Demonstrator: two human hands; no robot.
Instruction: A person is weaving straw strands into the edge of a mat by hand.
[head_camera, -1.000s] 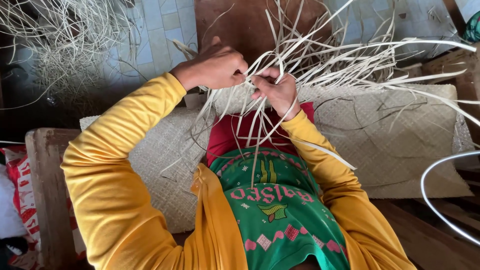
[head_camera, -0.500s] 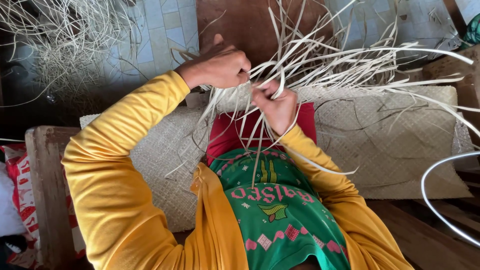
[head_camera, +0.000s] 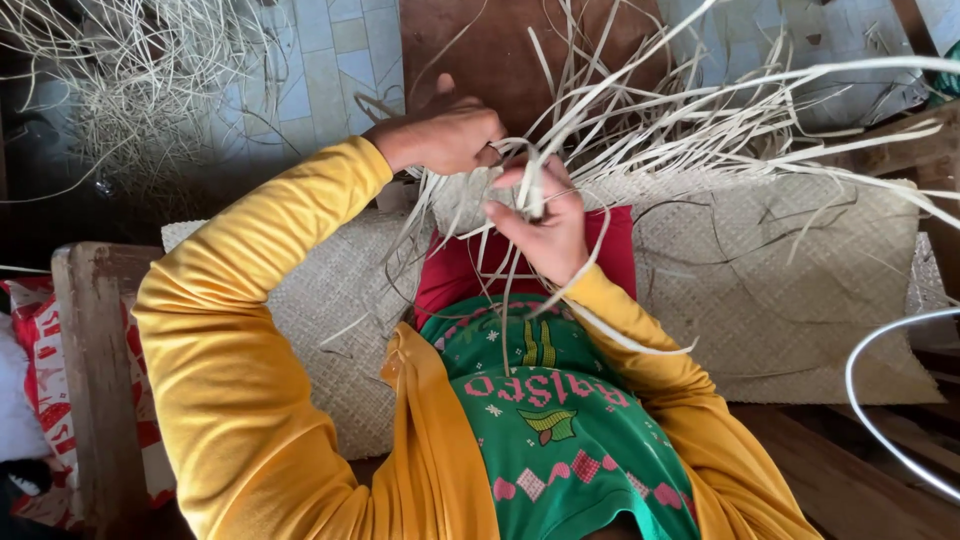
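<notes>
My left hand (head_camera: 443, 133), in a yellow sleeve, is closed on pale flat reed strips (head_camera: 640, 125) at the edge of a woven mat (head_camera: 790, 290). My right hand (head_camera: 540, 225) sits just below it and pinches one pale strip upright between thumb and fingers. Loose strip ends fan out up and to the right from both hands. The mat lies across my lap, over a red cloth (head_camera: 455, 270).
A tangled heap of thin reed (head_camera: 140, 90) lies on the tiled floor at upper left. A wooden bench edge (head_camera: 95, 380) runs at left, with a wooden plank (head_camera: 480, 50) ahead. A white curved hose (head_camera: 870, 410) loops at right.
My right hand has dropped slightly toward me and turned, pulling a strip upright. My left hand has stayed on the strips at the mat's edge.
</notes>
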